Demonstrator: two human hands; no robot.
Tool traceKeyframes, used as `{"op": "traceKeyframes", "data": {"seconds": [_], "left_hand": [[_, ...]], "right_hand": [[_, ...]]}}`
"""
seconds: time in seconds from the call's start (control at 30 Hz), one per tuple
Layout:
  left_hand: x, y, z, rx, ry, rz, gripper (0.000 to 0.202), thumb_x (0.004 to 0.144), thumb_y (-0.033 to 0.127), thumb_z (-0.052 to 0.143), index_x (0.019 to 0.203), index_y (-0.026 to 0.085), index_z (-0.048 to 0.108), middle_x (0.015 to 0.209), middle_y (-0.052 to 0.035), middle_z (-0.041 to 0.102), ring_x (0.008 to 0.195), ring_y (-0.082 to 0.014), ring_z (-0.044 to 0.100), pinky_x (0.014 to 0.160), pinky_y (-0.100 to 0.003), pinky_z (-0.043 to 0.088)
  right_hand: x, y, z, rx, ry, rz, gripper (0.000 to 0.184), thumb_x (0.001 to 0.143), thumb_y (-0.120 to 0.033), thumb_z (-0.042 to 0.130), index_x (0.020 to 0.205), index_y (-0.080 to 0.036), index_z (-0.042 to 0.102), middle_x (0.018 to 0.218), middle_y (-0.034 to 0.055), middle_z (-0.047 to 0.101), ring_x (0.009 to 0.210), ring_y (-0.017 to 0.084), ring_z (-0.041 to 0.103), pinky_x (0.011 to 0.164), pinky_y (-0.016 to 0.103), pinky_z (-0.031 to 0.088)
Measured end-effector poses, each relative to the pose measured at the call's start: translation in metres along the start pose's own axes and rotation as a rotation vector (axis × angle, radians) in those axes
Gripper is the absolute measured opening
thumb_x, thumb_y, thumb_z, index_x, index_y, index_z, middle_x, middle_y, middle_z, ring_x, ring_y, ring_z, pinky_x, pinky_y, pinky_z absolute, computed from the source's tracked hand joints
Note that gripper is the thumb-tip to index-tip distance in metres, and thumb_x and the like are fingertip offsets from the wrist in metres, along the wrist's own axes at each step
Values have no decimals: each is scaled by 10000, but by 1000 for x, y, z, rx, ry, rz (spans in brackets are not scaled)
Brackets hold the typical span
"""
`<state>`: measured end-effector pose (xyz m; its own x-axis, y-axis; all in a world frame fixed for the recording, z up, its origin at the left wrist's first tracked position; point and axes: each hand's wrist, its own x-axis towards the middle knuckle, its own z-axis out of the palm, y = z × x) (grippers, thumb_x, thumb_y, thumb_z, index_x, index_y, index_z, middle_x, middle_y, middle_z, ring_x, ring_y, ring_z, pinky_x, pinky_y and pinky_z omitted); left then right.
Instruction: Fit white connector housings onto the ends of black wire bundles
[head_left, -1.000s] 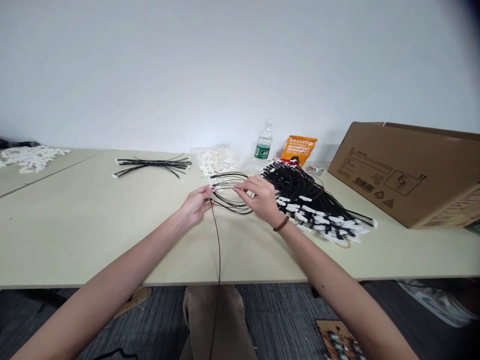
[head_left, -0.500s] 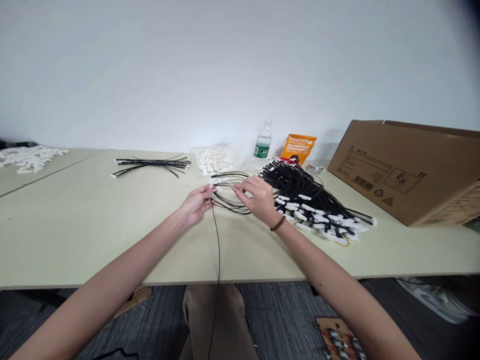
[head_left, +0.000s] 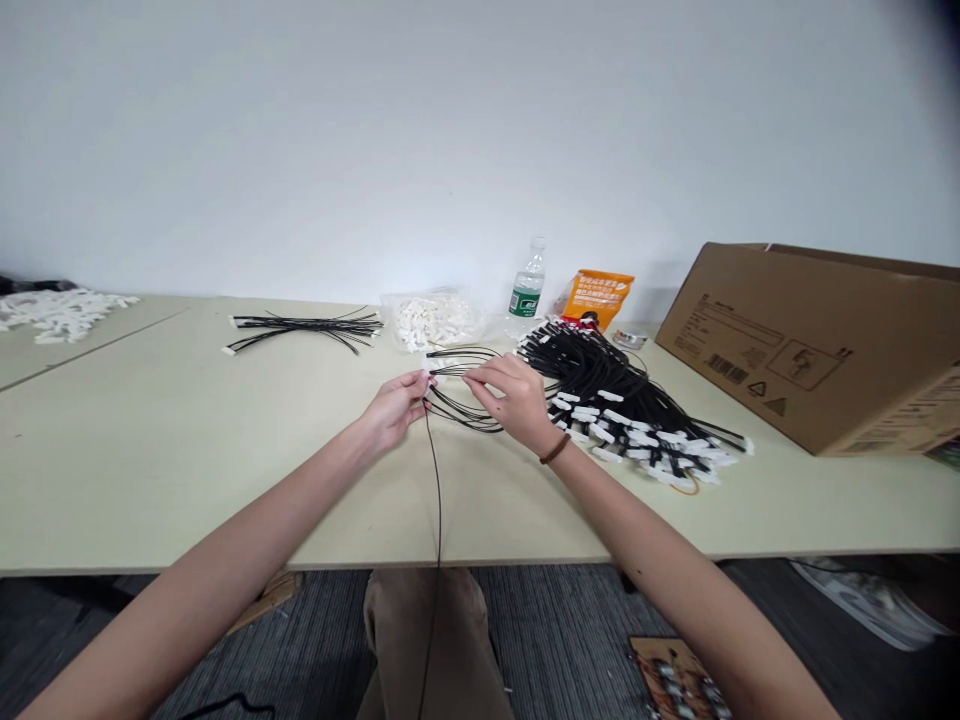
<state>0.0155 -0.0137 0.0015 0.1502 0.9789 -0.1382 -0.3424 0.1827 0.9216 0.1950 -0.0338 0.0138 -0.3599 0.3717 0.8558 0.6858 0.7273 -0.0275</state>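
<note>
My left hand [head_left: 396, 408] pinches a white connector [head_left: 427, 366] at the end of a small wire harness. Thin black wires [head_left: 466, 412] run from this connector to the right in loose curves. My right hand [head_left: 511, 396] is closed, thumb and forefinger pinched on some of those wires. From the connector one single black wire [head_left: 437, 480] hangs down over the table's front edge and across my lap. Just right of my right hand lies a big heap of black wire harnesses [head_left: 611, 385] with white connectors. The exact wire between my right fingertips is too small to make out.
A smaller bundle of black wires [head_left: 307, 328] lies at the back left. Behind my hands are a clear bag of white connectors [head_left: 435, 318], a water bottle [head_left: 527, 285] and an orange pouch [head_left: 598, 295]. A cardboard box [head_left: 810, 350] stands right; white connectors [head_left: 64, 312] are piled far left.
Both hands keep their grips almost in place. The connector has shifted very slightly to the right, while the hanging wire and the other things stay put.
</note>
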Motion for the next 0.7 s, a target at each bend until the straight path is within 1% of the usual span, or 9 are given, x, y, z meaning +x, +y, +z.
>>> {"op": "traceKeyframes", "data": {"seconds": [0.1,0.2,0.3,0.4,0.5,0.6,0.63,0.7], "left_hand": [[0,-4,-1,20,-44,0,122,647,221,682,724,143,629,820,-24,602,661,-68,495,650,-222,407],[-2,-5,0,46,-81,10,166,619,241,706,731,139,638,813,-27,595,670,-70,488,647,-217,397],[-5,-5,3,57,-77,1,186,595,243,719,722,135,636,793,-29,591,657,-72,479,637,-219,390],[-5,-6,3,64,-93,5,197,584,251,724,718,135,637,786,-31,592,647,-73,475,630,-221,388],[-4,-7,3,69,-95,28,225,581,281,728,732,140,640,801,-35,598,660,-77,483,633,-223,388],[-2,-8,2,59,-53,57,244,578,294,730,746,144,638,811,-33,604,691,-85,498,647,-226,392],[-1,-8,1,49,-38,66,247,574,291,733,749,146,636,811,-30,606,702,-88,503,656,-227,395],[0,-6,-1,25,-16,76,255,566,290,736,751,151,629,796,-20,605,709,-92,513,663,-228,402]], "right_hand": [[-2,-3,4,-49,-25,-29,171,872,-231,492,830,-208,657,780,19,653,725,136,535,667,259,404],[-3,-8,7,-109,-67,-45,193,879,-235,482,797,-207,655,746,20,644,725,135,530,668,256,398],[-4,-11,9,-148,-76,-72,210,881,-220,478,759,-199,646,709,18,631,706,131,518,668,254,394],[-4,-11,10,-169,-76,-99,220,883,-209,468,746,-194,640,714,17,627,698,128,507,662,252,390],[-4,-11,10,-177,-79,-94,217,883,-209,465,756,-188,639,726,23,626,708,137,494,658,259,394],[-4,-12,10,-186,-57,-88,161,868,-205,487,855,-186,647,823,44,639,812,164,496,726,285,413],[-3,-13,10,-184,-51,-110,153,862,-202,497,906,-193,644,879,50,640,868,174,496,769,302,414],[-3,-16,11,-158,-73,-213,185,853,-187,505,989,-216,627,987,44,633,973,185,487,847,339,404]]}}
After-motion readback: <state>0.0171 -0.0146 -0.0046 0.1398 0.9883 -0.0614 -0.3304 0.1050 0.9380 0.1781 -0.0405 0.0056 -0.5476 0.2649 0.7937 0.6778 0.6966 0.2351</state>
